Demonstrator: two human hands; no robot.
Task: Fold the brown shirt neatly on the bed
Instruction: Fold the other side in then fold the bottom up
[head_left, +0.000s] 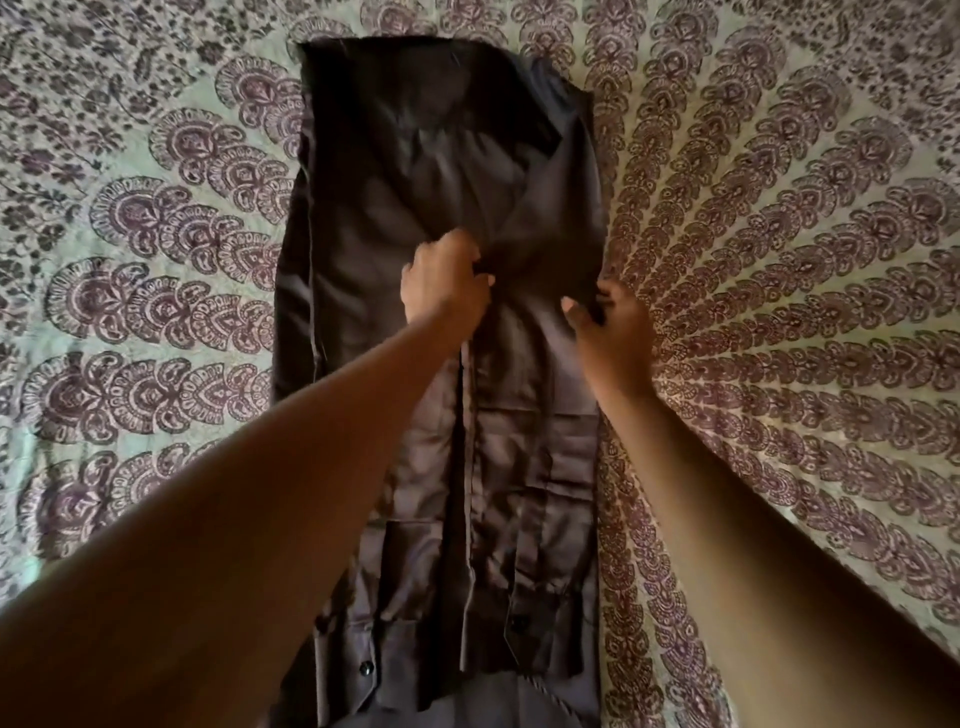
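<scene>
On the bed, over a pale green bedspread (156, 249) printed with purple paisley fans, the brown shirt (363, 312) lies as a long narrow strip running from near to far, roughly centred in view. Both side panels are folded inward; their edges meet along a lengthwise line down the near half. Two dark buttons show on the near end, on the cuffs. The left hand (444, 280) sits at mid-length of the strip, fingers curled and bunching a fold of cloth at the centre line. The right hand (610, 319) is at the shirt's right edge, level with the left; thumb and fingers pinch the edge of the fabric, fingertips partly hidden by the cloth. Both bare forearms reach in from the near side.
</scene>
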